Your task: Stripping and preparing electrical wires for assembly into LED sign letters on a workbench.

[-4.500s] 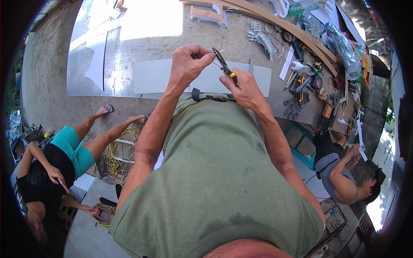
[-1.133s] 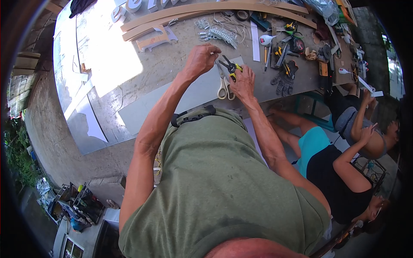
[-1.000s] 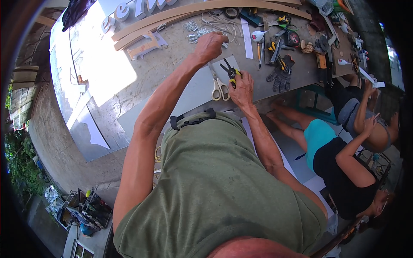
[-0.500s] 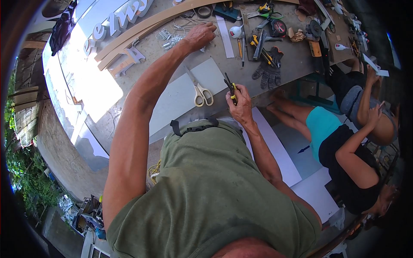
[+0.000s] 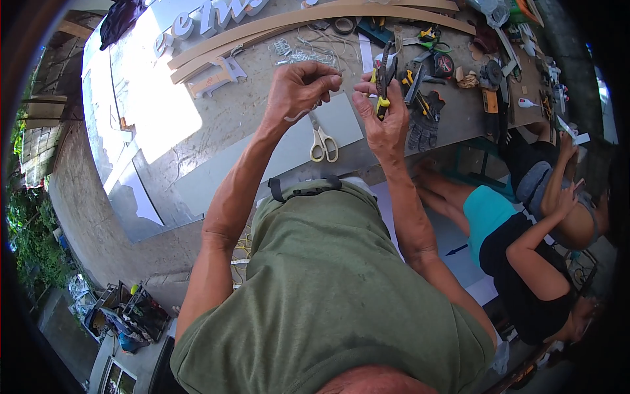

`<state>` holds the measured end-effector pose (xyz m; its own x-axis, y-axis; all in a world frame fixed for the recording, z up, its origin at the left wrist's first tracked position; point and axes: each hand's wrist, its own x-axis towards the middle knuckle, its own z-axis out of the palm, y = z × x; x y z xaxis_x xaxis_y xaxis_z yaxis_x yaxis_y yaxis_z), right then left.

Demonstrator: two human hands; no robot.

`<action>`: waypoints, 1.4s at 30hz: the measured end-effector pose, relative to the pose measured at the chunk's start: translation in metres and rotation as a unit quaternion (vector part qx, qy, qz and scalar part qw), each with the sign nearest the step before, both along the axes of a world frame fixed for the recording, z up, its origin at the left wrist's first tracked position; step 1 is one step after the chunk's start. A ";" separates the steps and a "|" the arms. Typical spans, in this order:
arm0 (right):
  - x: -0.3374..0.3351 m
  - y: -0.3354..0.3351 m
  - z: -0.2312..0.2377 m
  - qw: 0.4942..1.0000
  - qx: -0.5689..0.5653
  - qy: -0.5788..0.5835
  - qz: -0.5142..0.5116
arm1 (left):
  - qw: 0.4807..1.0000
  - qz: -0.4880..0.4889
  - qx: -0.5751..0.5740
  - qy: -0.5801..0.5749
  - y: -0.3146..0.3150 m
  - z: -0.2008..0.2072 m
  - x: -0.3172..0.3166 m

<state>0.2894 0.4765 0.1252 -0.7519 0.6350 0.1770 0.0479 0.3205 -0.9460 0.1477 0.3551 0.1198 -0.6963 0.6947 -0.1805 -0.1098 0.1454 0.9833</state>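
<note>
My left hand [image 5: 303, 92] is closed in a pinch above the table. A thin, pale, curved strip [image 5: 298, 117] hangs out under its palm; the rest is hidden by the fingers. To the right, my right hand [image 5: 386, 125] grips pliers [image 5: 382, 105] with yellow and black handles, their dark jaws pointing away from me. Scissors [image 5: 323, 146] with cream handles lie below and between my hands, on a pale flat sheet [image 5: 243, 157]. A loose heap of thin, light wire-like pieces [image 5: 295, 52] sits just beyond my left hand.
Long tan strips [image 5: 262, 29] and white raised letters [image 5: 197, 23] lie at the far side. A grey glove [image 5: 425, 125], a tape measure [image 5: 443, 64] and a tape roll [image 5: 343, 25] are on the table [image 5: 262, 72]. Two people [image 5: 518, 243] sit at the right.
My left hand has drawn back from the wire-like heap toward me, now with a pale strip. My right hand has lifted the pliers forward and right, bringing the hands closer together.
</note>
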 end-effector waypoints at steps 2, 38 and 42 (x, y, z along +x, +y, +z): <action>-0.012 -0.010 0.005 0.999 0.010 0.001 0.036 | 0.999 0.016 0.002 -0.029 -0.023 0.001 0.015; -0.013 -0.146 0.004 0.963 -0.118 -0.014 0.244 | 0.987 0.130 0.012 0.093 -0.197 0.007 0.061; -0.013 -0.142 -0.001 0.967 -0.095 -0.005 0.236 | 0.985 0.119 0.028 0.119 -0.194 0.002 0.060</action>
